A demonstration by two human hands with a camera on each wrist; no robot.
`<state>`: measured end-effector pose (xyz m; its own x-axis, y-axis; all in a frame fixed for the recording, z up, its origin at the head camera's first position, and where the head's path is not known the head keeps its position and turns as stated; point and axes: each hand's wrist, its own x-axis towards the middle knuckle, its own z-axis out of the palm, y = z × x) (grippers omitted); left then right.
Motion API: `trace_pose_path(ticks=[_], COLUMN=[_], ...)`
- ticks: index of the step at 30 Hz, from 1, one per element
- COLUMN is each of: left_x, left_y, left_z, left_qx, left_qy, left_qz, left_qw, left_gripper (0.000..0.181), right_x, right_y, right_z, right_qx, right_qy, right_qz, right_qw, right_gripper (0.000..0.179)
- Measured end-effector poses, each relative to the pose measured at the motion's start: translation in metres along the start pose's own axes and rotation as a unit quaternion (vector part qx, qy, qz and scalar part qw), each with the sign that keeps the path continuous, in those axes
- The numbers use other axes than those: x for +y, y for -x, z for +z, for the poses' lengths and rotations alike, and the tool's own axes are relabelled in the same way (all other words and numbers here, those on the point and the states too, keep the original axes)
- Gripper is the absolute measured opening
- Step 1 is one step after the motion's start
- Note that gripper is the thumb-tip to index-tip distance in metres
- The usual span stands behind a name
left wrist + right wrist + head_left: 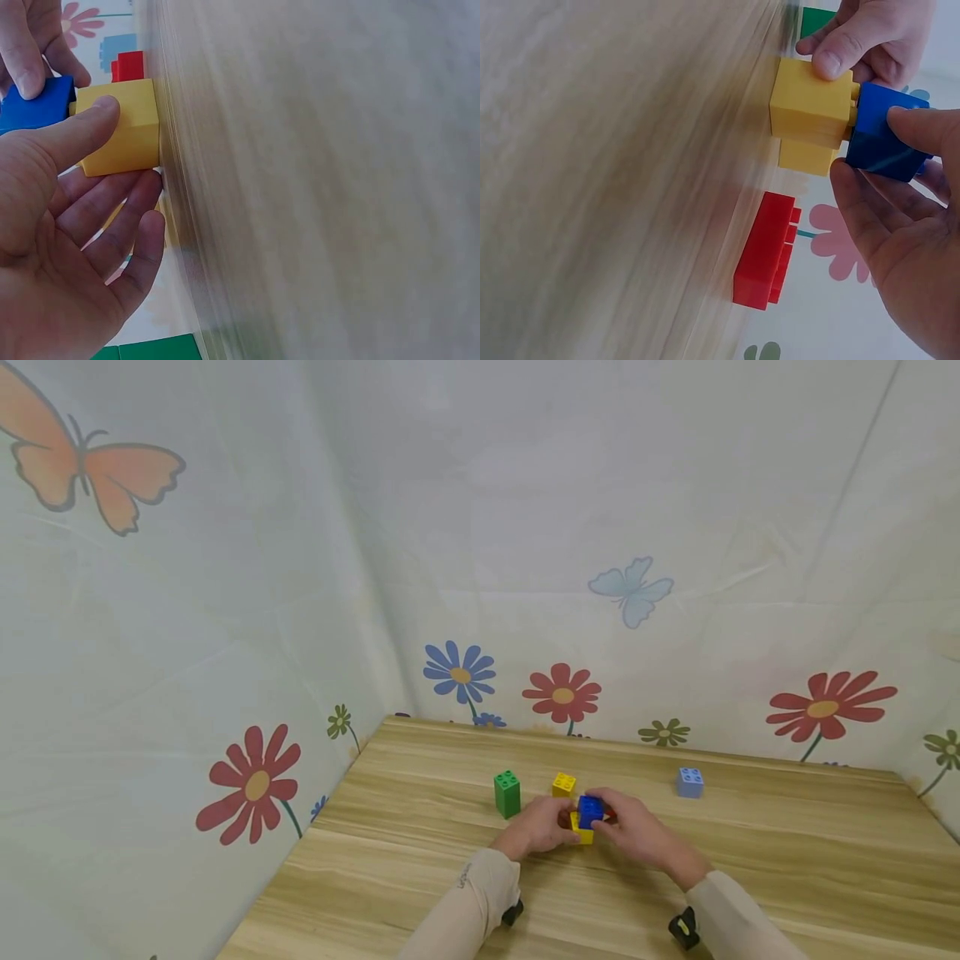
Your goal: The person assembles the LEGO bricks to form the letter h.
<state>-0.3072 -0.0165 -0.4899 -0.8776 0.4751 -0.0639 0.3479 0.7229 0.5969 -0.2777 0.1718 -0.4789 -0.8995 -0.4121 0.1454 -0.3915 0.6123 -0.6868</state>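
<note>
Standing on the table, a yellow toy building brick (pixel 582 835) is pinched by my left hand (pixel 542 825), the thumb on its near side. My right hand (pixel 636 829) grips a blue brick (pixel 881 142) between thumb and fingers at the top of that yellow one. In the right wrist view some yellow studs show in a narrow gap between the two bricks; I cannot tell whether they touch. A red brick (pixel 765 251) lies beside them, mostly hidden by the right hand in the head view. Just behind is a second yellow brick (pixel 564 784).
A tall green brick (pixel 507 795) stands left of the hands, and a light blue brick (pixel 690 782) sits farther off at the back right. The wooden table (pixel 420 777) ends at a flower-printed cloth backdrop (pixel 510 527) behind and on the left.
</note>
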Motion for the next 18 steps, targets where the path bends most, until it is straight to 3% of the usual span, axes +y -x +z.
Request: trace_pose_path(ticks=[18], left_x=[-0.0039], left_y=[-0.0016], left_z=[0.0021], left_qx=[0.001], left_qy=[-0.012], left_qz=[0.018], left_qw=[0.9998], left_gripper=[0.022], right_x=[-0.0007], right_y=[-0.0018], right_z=[0.0041], right_qx=[0.008], right_qy=[0.032], right_qz=[-0.054], right_qw=[0.9980], right_gripper=[0.038])
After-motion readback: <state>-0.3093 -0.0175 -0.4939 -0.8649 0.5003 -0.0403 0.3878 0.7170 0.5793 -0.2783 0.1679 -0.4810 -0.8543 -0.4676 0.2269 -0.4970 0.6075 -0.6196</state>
